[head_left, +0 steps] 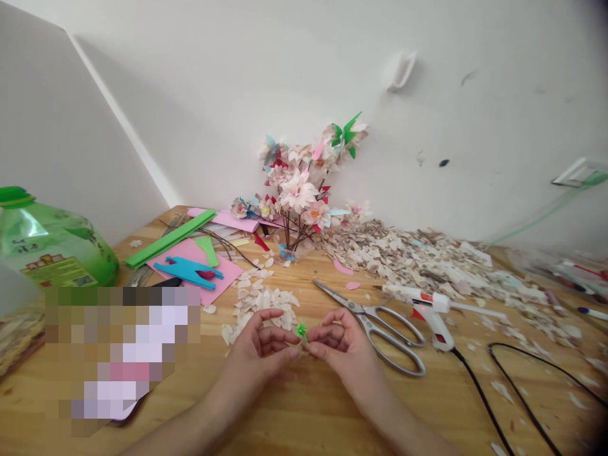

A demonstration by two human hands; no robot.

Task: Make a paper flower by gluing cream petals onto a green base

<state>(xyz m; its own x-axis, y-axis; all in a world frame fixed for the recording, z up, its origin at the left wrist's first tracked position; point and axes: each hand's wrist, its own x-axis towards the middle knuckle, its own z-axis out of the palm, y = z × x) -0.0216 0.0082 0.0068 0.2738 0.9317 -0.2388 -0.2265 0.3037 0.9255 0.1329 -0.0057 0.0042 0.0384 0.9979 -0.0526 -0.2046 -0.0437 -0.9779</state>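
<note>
Between my two hands is a small green fringed piece [301, 331], like the centre of a paper flower. My left hand [266, 345] pinches it from the left with thumb and fingertips. From the other side my right hand [339, 342] pinches it too, fingers curled. Whitish petals [266, 307] lie in a loose pile just beyond my left hand. Silver scissors [380, 329] rest with blades apart beside my right hand, their tips pointing away to the left. Further right lies a white glue gun [434, 310] with a glue stick in its back.
A bouquet of handmade flowers [299, 190] stands at the back by the wall. A heap of dry petals and scraps [413, 253] spreads rightward. Coloured paper [228, 272], a blue strip [190, 271] and a green bottle [61, 244] are left. A black cord [479, 392] runs at right.
</note>
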